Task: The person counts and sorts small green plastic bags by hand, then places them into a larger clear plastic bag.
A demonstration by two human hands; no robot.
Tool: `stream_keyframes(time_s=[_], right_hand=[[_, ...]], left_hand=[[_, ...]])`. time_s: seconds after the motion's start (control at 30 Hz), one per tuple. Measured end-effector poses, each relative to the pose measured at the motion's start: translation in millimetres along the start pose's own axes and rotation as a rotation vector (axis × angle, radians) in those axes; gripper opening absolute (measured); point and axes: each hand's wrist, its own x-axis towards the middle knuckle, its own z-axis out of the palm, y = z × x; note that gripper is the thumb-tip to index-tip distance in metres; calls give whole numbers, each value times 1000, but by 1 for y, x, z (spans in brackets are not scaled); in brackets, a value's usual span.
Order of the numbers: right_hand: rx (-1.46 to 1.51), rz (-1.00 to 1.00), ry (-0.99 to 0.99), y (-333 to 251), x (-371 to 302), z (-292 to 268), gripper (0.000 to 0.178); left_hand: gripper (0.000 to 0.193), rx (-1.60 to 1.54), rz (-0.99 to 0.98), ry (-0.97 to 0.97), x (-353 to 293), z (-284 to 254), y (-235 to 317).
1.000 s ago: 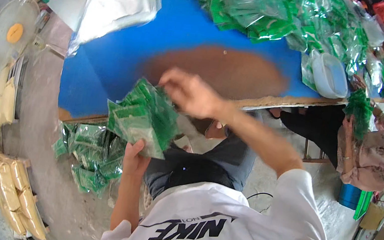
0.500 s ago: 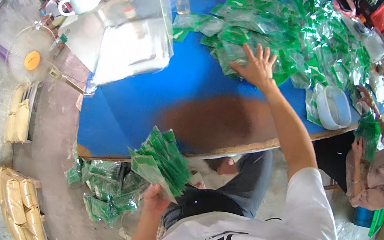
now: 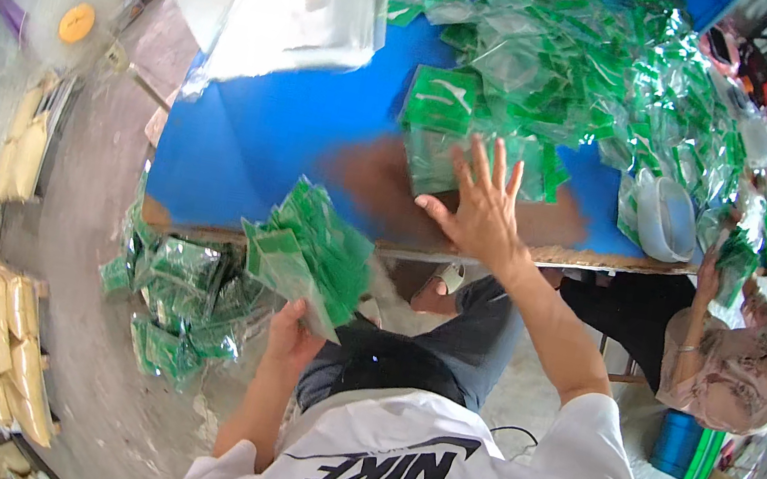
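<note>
A fanned stack of green-and-clear plastic bags [image 3: 315, 254] is gripped at its lower corner by my left hand [image 3: 290, 336], just off the table's front edge. My right hand [image 3: 485, 206] lies with fingers spread on some green-edged clear plastic bags [image 3: 443, 97] near the front of the blue table [image 3: 260, 128]. Behind them spreads a large loose heap of the same bags [image 3: 576, 59].
A white plastic tub [image 3: 666, 221] stands by the table's right edge. Clear plastic sheets [image 3: 298, 22] lie at the back left. Bundled green packs [image 3: 191, 299] sit below the table, left. A fan [image 3: 83, 2] stands at left; a co-worker [image 3: 737, 370] handles bags at right.
My right hand has come back toward the table's front edge, and bags from the heap have slid along under it. My left hand still grips its stack.
</note>
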Motion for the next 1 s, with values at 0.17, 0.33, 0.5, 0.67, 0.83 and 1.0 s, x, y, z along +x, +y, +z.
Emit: stream_keyframes(time_s=[0.17, 0.33, 0.5, 0.67, 0.83, 1.0], right_hand=[[165, -277, -104, -53, -45, -9, 61], [277, -165, 43, -22, -10, -8, 47], [290, -390, -139, -40, -44, 0, 56], [496, -210, -126, -28, -22, -11, 51], [-35, -197, 53, -22, -24, -7, 63], [575, -566, -347, -38, -48, 0, 57]], left_hand=[[50, -30, 28, 10, 6, 18, -6], [48, 69, 60, 113, 3, 20, -1], [48, -15, 28, 17, 1, 15, 2], [52, 51, 48, 62, 6, 26, 2], [52, 23, 27, -39, 4, 10, 10], [55, 78, 8, 31, 14, 11, -4]])
